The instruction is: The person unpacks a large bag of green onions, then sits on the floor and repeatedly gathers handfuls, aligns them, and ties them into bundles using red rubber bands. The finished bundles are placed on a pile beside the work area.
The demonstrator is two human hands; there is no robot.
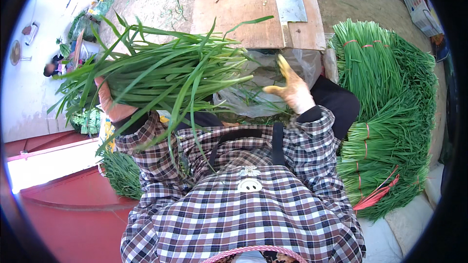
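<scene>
A large loose bunch of garlic chives lies across my left hand, whose fingers are mostly hidden under the leaves. The pale cut ends point right, and some long leaves droop toward my lap. My right hand is empty, thumb and fingers spread, a short way right of the stem ends. Below it a clear plastic sheet with loose green leaves covers my lap. Just beyond sits a wooden board, with a cleaver lying on its right side, handle toward me.
On the right stands a big heap of tied chive bundles; red ties lie on it. More greens rest at my left, near a red metal panel. Another person is far left. A crate stands at the upper right.
</scene>
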